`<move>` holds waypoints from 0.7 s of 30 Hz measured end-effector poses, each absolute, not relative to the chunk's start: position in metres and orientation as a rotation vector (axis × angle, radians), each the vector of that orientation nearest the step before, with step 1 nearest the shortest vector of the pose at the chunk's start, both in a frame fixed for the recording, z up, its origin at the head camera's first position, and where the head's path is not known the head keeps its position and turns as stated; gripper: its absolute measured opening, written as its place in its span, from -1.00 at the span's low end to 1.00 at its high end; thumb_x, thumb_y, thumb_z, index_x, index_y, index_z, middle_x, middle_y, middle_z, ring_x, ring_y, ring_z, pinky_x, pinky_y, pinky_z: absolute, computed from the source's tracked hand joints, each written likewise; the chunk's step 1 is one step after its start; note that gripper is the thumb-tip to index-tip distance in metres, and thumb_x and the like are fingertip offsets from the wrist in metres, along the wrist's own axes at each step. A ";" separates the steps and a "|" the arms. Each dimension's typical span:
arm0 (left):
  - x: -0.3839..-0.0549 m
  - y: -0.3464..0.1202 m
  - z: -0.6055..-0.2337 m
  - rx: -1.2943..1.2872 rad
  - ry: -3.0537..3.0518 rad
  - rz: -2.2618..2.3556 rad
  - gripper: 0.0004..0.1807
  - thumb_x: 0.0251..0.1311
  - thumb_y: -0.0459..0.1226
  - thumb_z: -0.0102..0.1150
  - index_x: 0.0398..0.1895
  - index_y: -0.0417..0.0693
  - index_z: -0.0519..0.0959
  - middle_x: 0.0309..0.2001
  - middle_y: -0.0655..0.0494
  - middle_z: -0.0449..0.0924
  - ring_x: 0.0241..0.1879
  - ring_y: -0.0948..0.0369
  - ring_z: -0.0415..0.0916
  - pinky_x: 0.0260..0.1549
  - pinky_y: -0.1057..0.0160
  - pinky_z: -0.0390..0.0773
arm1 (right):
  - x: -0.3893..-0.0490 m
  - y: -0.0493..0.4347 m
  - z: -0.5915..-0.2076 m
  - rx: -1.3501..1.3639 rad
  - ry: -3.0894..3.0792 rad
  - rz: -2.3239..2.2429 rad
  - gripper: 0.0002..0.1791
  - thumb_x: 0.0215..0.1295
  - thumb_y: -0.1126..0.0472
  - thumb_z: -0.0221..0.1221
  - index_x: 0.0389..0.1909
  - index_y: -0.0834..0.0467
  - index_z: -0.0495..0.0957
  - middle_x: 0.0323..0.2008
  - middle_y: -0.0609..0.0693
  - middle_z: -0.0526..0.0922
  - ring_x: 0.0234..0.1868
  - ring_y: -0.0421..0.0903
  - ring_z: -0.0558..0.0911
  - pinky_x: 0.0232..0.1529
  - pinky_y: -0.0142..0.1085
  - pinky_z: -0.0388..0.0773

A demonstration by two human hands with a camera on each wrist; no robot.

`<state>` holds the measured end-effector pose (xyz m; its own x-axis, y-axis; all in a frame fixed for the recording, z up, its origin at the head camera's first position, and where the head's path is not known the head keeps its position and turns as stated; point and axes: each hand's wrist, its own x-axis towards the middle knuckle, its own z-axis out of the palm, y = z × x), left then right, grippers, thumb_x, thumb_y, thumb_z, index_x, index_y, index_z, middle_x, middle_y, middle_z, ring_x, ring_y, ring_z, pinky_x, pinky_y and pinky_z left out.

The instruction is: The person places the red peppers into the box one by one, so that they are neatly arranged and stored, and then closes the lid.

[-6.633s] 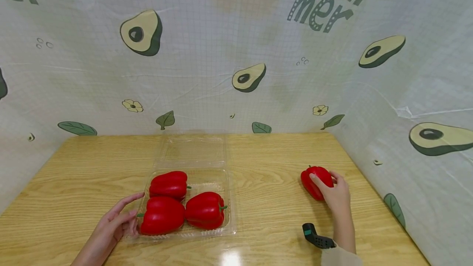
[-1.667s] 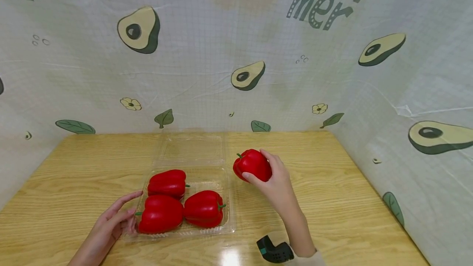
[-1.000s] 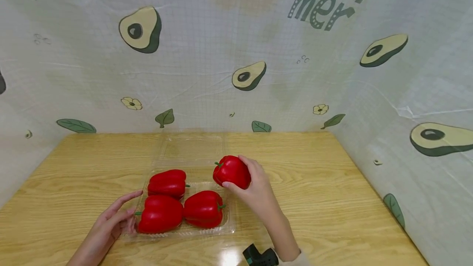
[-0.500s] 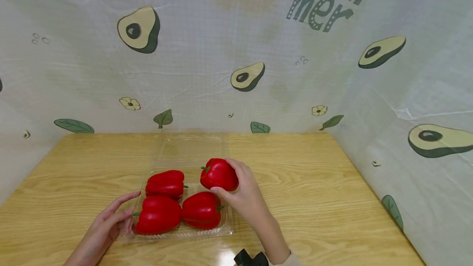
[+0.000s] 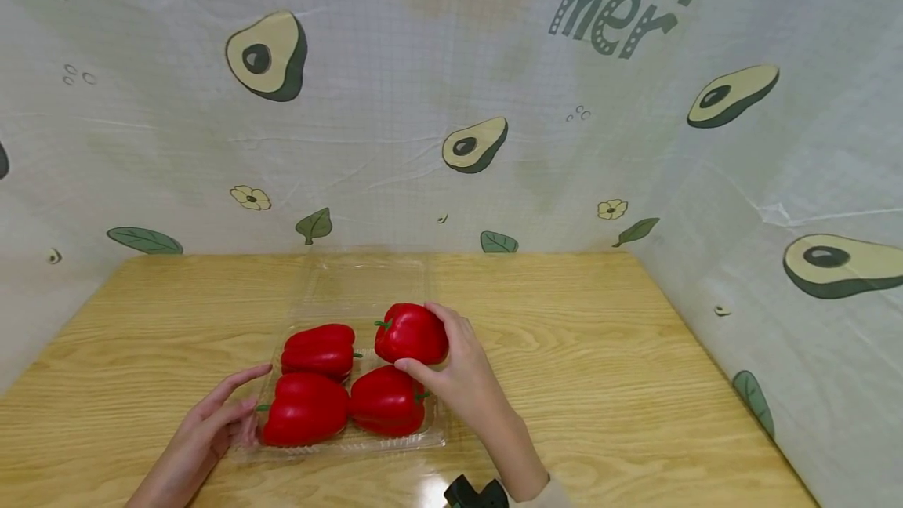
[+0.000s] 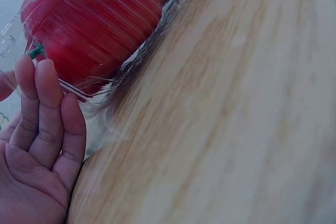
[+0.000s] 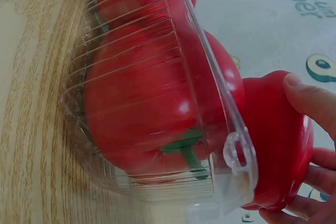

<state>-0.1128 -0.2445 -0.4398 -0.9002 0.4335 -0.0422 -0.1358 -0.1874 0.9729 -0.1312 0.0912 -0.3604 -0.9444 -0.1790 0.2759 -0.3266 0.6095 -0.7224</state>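
Note:
My right hand [image 5: 458, 371] grips a red bell pepper [image 5: 411, 333] by its right side, thumb in front and fingers behind. That pepper is at the back right of the clear plastic clamshell box [image 5: 436, 439], its stem pointing left. In the right wrist view the held pepper [image 7: 275, 140] stands higher than the box rim; whether it touches the bottom is hidden. Three other red bell peppers lie inside: back left [image 5: 319, 350], front left [image 5: 306, 410] and front right [image 5: 388, 402]. My left hand [image 5: 212, 426] touches the box's left wall with nearly straight fingers [image 6: 50, 90].
The box's transparent lid [image 5: 367, 284] lies folded back behind it on the wooden table [image 5: 564, 382]. A white cloth with avocado prints [image 5: 381, 100] hangs behind the table and along its sides. A black device [image 5: 476, 495] is strapped at my right wrist.
My right hand took the fourth pepper from the table's right side and carried it left, over the box's back right corner, then slightly lower. My left hand has stayed at the box.

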 end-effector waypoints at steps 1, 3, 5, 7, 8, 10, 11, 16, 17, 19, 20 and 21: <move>-0.113 -0.244 -0.440 0.345 1.718 2.141 -0.55 0.46 -0.35 -0.42 0.29 0.24 0.24 -0.55 0.19 0.50 -0.48 0.18 0.51 -0.29 0.22 0.58 | -0.132 0.091 -0.361 0.426 -2.657 1.249 -0.19 0.04 -0.11 0.32 0.29 0.04 0.22 0.19 -0.06 0.38 0.13 -0.08 0.44 -0.06 -0.18 0.59; -0.113 -0.243 -0.440 0.355 1.717 2.144 -0.55 0.46 -0.35 -0.42 0.29 0.24 0.24 -0.55 0.19 0.50 -0.48 0.19 0.50 -0.29 0.23 0.58 | -0.132 0.091 -0.361 0.436 -2.653 1.249 -0.20 0.04 -0.11 0.32 0.28 0.04 0.23 0.19 -0.06 0.39 0.13 -0.09 0.44 -0.06 -0.19 0.59; -0.114 -0.243 -0.440 0.372 1.709 2.148 -0.55 0.46 -0.36 -0.43 0.30 0.22 0.24 -0.55 0.19 0.50 -0.47 0.19 0.50 -0.30 0.22 0.58 | -0.133 0.091 -0.362 0.443 -2.652 1.246 -0.21 0.04 -0.11 0.32 0.28 0.02 0.24 0.18 -0.08 0.40 0.13 -0.11 0.44 -0.05 -0.20 0.58; -0.114 -0.243 -0.440 0.383 1.703 2.151 -0.54 0.46 -0.36 -0.44 0.31 0.21 0.23 -0.55 0.19 0.50 -0.47 0.19 0.51 -0.29 0.22 0.58 | -0.134 0.091 -0.362 0.449 -2.650 1.243 -0.22 0.05 -0.12 0.31 0.28 0.01 0.25 0.19 -0.09 0.39 0.14 -0.11 0.44 -0.04 -0.19 0.58; -0.114 -0.243 -0.440 0.380 1.703 2.151 -0.54 0.46 -0.36 -0.44 0.30 0.21 0.23 -0.55 0.19 0.50 -0.47 0.19 0.50 -0.29 0.22 0.58 | -0.134 0.090 -0.363 0.450 -2.650 1.247 -0.22 0.05 -0.12 0.31 0.28 0.00 0.25 0.20 -0.09 0.39 0.14 -0.12 0.43 -0.03 -0.19 0.57; -0.114 -0.244 -0.440 0.370 1.705 2.151 -0.55 0.46 -0.36 -0.43 0.30 0.22 0.23 -0.55 0.18 0.50 -0.47 0.19 0.50 -0.30 0.22 0.58 | -0.135 0.090 -0.363 0.450 -2.649 1.262 -0.23 0.06 -0.13 0.30 0.28 -0.02 0.25 0.20 -0.11 0.39 0.15 -0.12 0.43 -0.02 -0.18 0.56; -0.114 -0.244 -0.440 0.364 1.709 2.150 -0.55 0.46 -0.35 -0.43 0.29 0.23 0.24 -0.55 0.18 0.49 -0.47 0.19 0.50 -0.30 0.23 0.58 | -0.135 0.090 -0.364 0.451 -2.646 1.273 -0.24 0.06 -0.13 0.29 0.28 -0.02 0.26 0.21 -0.11 0.38 0.16 -0.12 0.42 -0.01 -0.17 0.56; -0.114 -0.245 -0.441 0.353 1.714 2.146 -0.55 0.46 -0.35 -0.42 0.29 0.23 0.24 -0.53 0.19 0.49 -0.48 0.20 0.50 -0.31 0.23 0.59 | -0.136 0.087 -0.365 0.444 -2.645 1.314 -0.25 0.07 -0.12 0.29 0.28 -0.04 0.26 0.22 -0.11 0.37 0.17 -0.11 0.41 -0.01 -0.15 0.56; -0.114 -0.245 -0.441 0.356 1.710 2.147 -0.55 0.46 -0.36 -0.42 0.29 0.23 0.24 -0.53 0.19 0.49 -0.48 0.21 0.50 -0.31 0.23 0.59 | -0.137 0.086 -0.365 0.445 -2.645 1.313 -0.25 0.07 -0.11 0.29 0.28 -0.04 0.26 0.23 -0.11 0.37 0.17 -0.10 0.41 -0.01 -0.15 0.56; -0.114 -0.245 -0.441 0.362 1.697 2.149 -0.55 0.46 -0.36 -0.42 0.30 0.23 0.23 -0.53 0.19 0.50 -0.47 0.21 0.51 -0.30 0.23 0.59 | -0.138 0.084 -0.366 0.450 -2.649 1.306 -0.26 0.08 -0.10 0.29 0.28 -0.03 0.27 0.23 -0.10 0.36 0.18 -0.10 0.40 -0.02 -0.15 0.56; -0.114 -0.245 -0.441 0.367 1.692 2.150 -0.55 0.46 -0.36 -0.42 0.30 0.22 0.23 -0.52 0.19 0.50 -0.47 0.21 0.51 -0.30 0.23 0.59 | -0.138 0.084 -0.367 0.459 -2.654 1.293 -0.26 0.08 -0.09 0.29 0.28 -0.03 0.27 0.24 -0.09 0.36 0.19 -0.09 0.39 -0.02 -0.15 0.56; -0.114 -0.245 -0.441 0.369 1.687 2.150 -0.55 0.46 -0.36 -0.42 0.30 0.22 0.23 -0.52 0.19 0.50 -0.47 0.21 0.51 -0.30 0.23 0.59 | -0.139 0.083 -0.368 0.466 -2.661 1.281 -0.26 0.08 -0.09 0.29 0.28 -0.03 0.27 0.24 -0.09 0.35 0.20 -0.09 0.38 -0.02 -0.16 0.56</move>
